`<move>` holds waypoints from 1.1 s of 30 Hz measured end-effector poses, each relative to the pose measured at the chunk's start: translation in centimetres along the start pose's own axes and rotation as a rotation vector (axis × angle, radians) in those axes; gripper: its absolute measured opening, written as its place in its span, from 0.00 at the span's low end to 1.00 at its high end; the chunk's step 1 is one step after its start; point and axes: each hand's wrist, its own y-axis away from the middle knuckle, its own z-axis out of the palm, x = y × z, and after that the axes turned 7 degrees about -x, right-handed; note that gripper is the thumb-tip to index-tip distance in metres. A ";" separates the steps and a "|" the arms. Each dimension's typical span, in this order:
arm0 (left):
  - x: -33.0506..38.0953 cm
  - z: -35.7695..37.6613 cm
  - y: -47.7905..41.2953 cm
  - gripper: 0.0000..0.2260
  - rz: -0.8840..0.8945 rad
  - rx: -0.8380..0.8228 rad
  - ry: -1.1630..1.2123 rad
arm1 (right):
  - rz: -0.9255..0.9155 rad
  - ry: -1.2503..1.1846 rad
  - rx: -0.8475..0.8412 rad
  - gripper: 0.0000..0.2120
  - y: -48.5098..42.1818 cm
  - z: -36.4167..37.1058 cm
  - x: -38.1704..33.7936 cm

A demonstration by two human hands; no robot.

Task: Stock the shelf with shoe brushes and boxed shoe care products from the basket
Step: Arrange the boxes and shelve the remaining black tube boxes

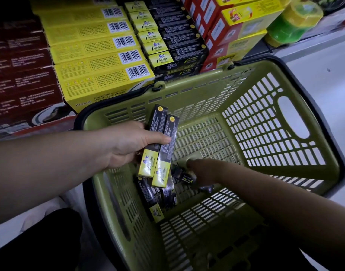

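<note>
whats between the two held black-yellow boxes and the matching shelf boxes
Head view: only the olive-green plastic basket's far wall and dark rim separate the held boxes from the shelf row.

It is dim in here. The brightest patch is the pale glossy floor (314,61) on the right, glowing almost white and showing through the slots of the olive-green plastic basket (265,133). The basket's bottom lies in shadow, and the right hand (191,168) down there is dark and smeared with blur. The left hand (128,145) and the 2 black-and-yellow cardboard boxes (161,137) it grips look sharper and evenly lit. The dark red cartons (21,75) at far left sink into gloom, and the top-left corner is nearly black. The wide lens bows the rows of yellow barcoded boxes (93,55), and the green and yellow rolls (294,20) at top right are soft.
</note>
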 end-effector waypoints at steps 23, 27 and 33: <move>6.7 -0.8 3.1 0.21 0.489 0.075 -0.269 | -0.680 -1.572 0.358 0.27 11.0 -9.0 -3.8; 9.3 -3.7 3.2 0.13 0.517 0.273 -0.110 | -0.591 -1.523 0.600 0.21 10.8 -11.8 -3.7; 10.2 -6.1 3.3 0.05 0.480 0.328 -0.065 | -0.699 -1.305 0.887 0.17 11.2 -16.3 -3.4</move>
